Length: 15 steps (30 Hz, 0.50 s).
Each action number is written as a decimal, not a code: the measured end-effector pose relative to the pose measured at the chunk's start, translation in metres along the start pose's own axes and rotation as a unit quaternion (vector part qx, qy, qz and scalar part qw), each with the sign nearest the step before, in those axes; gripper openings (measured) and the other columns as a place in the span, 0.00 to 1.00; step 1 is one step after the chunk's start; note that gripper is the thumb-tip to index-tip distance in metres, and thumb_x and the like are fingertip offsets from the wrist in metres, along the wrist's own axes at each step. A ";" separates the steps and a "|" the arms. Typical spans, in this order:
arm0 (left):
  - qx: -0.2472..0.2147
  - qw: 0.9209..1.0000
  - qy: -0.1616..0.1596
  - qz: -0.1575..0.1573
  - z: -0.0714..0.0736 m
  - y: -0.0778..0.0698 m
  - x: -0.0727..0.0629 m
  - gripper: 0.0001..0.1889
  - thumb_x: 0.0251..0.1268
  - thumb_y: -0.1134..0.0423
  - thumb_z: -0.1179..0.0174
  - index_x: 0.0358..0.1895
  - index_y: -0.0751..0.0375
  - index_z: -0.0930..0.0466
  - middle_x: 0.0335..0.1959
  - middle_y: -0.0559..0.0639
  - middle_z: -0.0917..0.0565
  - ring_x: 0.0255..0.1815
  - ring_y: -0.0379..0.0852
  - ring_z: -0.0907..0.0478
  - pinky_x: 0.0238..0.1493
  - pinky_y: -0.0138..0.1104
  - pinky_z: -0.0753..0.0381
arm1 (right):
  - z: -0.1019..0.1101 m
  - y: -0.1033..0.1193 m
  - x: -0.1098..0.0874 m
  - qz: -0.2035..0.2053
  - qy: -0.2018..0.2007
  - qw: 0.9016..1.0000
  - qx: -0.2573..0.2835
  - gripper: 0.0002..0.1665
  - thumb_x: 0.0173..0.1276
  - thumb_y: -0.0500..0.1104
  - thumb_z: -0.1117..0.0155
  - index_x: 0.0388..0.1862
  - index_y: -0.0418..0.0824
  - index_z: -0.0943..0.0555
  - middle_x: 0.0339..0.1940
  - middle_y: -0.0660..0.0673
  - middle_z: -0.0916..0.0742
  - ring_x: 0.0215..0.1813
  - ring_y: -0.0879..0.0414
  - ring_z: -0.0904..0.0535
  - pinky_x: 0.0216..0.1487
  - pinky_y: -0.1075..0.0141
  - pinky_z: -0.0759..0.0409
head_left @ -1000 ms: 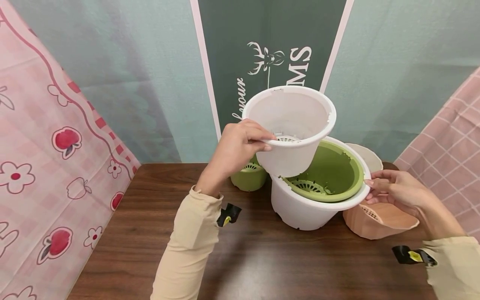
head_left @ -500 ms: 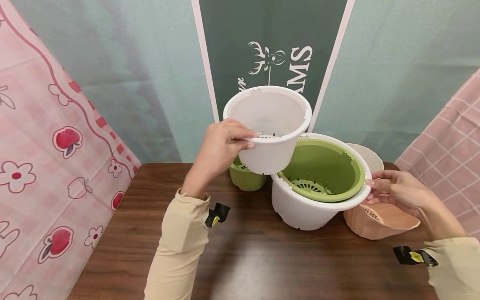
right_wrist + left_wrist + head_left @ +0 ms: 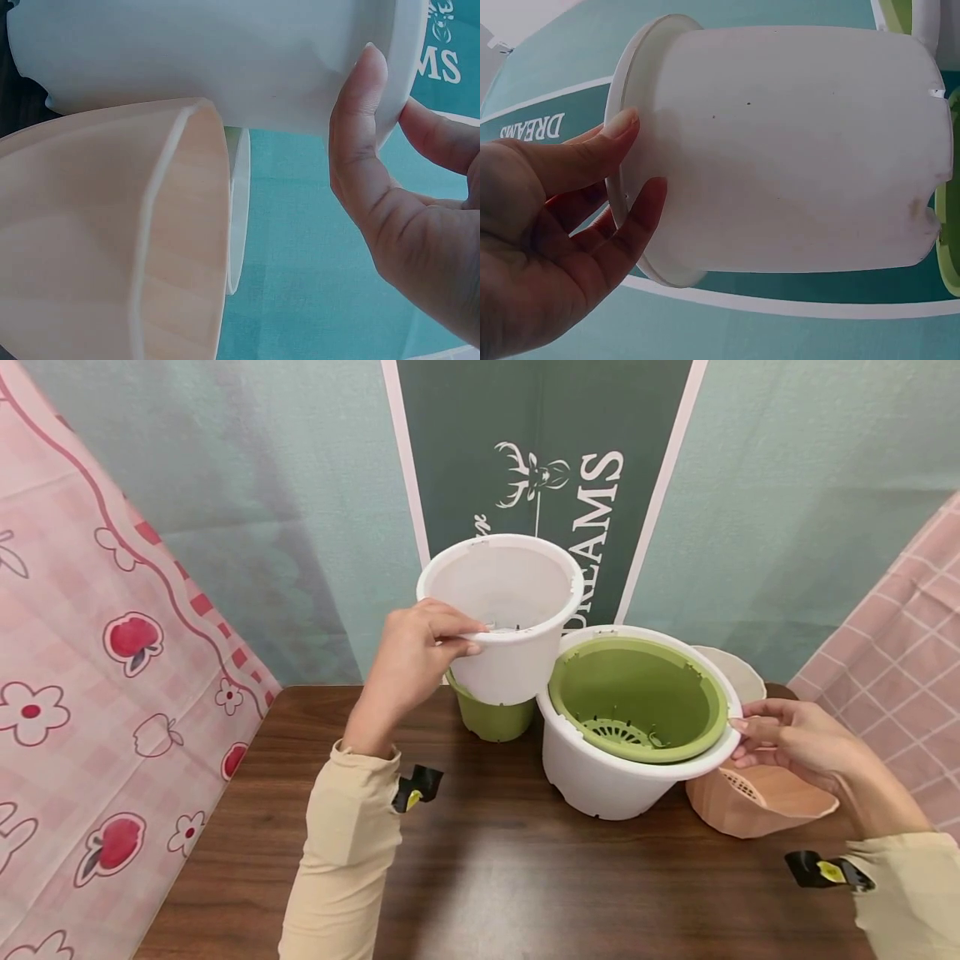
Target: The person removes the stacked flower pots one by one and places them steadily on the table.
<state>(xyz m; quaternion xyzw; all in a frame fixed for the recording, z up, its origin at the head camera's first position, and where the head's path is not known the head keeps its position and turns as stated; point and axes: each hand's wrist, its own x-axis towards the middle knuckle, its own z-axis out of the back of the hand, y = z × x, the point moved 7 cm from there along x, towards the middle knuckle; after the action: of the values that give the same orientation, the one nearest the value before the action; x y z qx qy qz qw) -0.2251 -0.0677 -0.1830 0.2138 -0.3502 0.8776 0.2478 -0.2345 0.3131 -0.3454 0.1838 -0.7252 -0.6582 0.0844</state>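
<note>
1. Head: left grip [image 3: 405, 656] pinches rim of smaller white pot [image 3: 513, 668], raised, partly hiding small green pot [image 3: 495, 720] on table [image 3: 480, 893]. Right grip [image 3: 798, 739] pinches rim of large white pot [image 3: 600, 781]; large green pot [image 3: 637, 685] nested inside.
2. Left wrist: smaller white pot held at rim.
3. Right wrist: large white pot's rim held; peach pot [image 3: 75, 225] just beside.

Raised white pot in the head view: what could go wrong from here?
The left hand pinches the raised white pot at one side of its rim only, so it might tilt or slip.
The small green pot is partly hidden behind that pot in the head view; lowering it there could knock the green one.
The right hand grips the large white pot close to the peach pot, so a shove might nudge the peach one.
</note>
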 end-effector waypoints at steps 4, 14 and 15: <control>-0.002 1.000 -0.010 0.006 0.004 0.005 -0.002 0.09 0.46 0.71 0.32 0.35 0.65 0.14 0.32 0.56 0.16 0.39 0.48 0.22 0.41 0.35 0.25 | -0.001 0.001 0.000 0.004 0.005 1.000 0.001 0.10 0.68 0.25 0.57 0.39 0.34 0.29 0.28 0.38 0.18 0.29 0.49 0.19 0.32 0.60 0.19; 0.002 0.999 -0.022 0.028 0.011 0.017 -0.009 0.09 0.45 0.72 0.32 0.34 0.65 0.14 0.32 0.56 0.16 0.38 0.48 0.22 0.39 0.37 0.25 | 0.000 0.000 0.000 0.000 0.001 1.000 0.005 0.10 0.68 0.25 0.57 0.39 0.34 0.29 0.28 0.38 0.18 0.29 0.49 0.19 0.32 0.60 0.19; 0.007 0.999 -0.023 0.029 0.011 0.019 -0.010 0.09 0.45 0.72 0.32 0.34 0.65 0.14 0.31 0.56 0.16 0.38 0.48 0.22 0.39 0.37 0.25 | -0.001 0.001 0.000 0.001 0.003 1.000 0.005 0.10 0.68 0.25 0.57 0.39 0.34 0.29 0.28 0.38 0.18 0.29 0.49 0.19 0.32 0.60 0.19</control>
<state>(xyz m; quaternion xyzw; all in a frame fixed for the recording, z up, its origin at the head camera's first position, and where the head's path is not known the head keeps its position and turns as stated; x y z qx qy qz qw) -0.2260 -0.0904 -0.1907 0.2253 -0.3561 0.8815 0.2129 -0.2340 0.3125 -0.3448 0.1852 -0.7286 -0.6537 0.0865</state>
